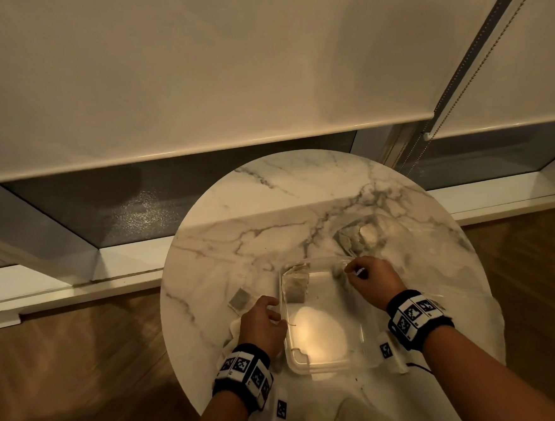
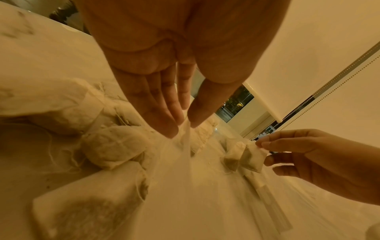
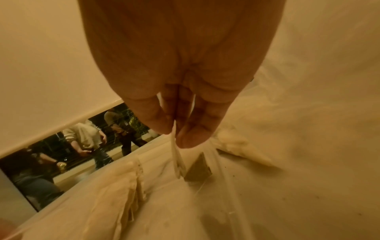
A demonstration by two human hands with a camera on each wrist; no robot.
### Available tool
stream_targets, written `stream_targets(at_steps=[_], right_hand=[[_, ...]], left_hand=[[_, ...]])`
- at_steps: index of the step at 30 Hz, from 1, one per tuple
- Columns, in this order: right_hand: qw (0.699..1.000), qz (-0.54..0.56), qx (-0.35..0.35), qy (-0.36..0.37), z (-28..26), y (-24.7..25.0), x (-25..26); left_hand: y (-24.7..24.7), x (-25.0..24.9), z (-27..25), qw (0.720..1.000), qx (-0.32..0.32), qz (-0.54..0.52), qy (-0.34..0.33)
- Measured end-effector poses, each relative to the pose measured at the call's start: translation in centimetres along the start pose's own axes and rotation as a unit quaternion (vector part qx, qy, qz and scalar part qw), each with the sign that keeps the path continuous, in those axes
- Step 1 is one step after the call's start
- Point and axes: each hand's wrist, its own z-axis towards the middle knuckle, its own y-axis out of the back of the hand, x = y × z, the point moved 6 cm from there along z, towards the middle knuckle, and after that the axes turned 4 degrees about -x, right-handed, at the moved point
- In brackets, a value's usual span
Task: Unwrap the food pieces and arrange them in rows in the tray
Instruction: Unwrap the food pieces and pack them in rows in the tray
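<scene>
A clear plastic tray (image 1: 326,368) sits mid-table. A stack of pale tea bags (image 1: 296,283) stands in its far left corner. My left hand (image 1: 275,312) pinches the tray's left rim (image 2: 186,146) between thumb and fingers (image 2: 164,116). My right hand (image 1: 350,267) hovers over the far right corner and pinches a flat white tea bag (image 3: 176,162) by its top edge; the same bag (image 2: 254,158) shows in the left wrist view. A darker tea bag (image 3: 197,170) stands in the tray just below it.
A heap of wrapped tea bags (image 1: 360,237) lies on the marble table (image 1: 269,211) beyond the tray. A single tea bag (image 1: 241,300) and crumpled wrappers (image 2: 111,146) lie left of the tray. The table edge is close on both sides, wood floor below.
</scene>
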Motion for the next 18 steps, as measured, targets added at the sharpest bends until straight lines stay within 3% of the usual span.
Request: stream_targets(at_steps=[6,13,18], right_hand=[[0.998,-0.048,0.030,0.020,1.0,-0.1,-0.4],[0.978,-0.201,0.043,0.043,2.2,-0.2,-0.1],[0.972,-0.230,0.044,-0.011,2.8,0.4,-0.2]], left_hand=[[-0.2,0.3,0.1,1.000,0.004,-0.008,0.001],[-0.1,0.2,0.1,1.000,0.003,-0.011,0.000],[-0.1,0.4,0.0,1.000,0.002,-0.019,0.003]])
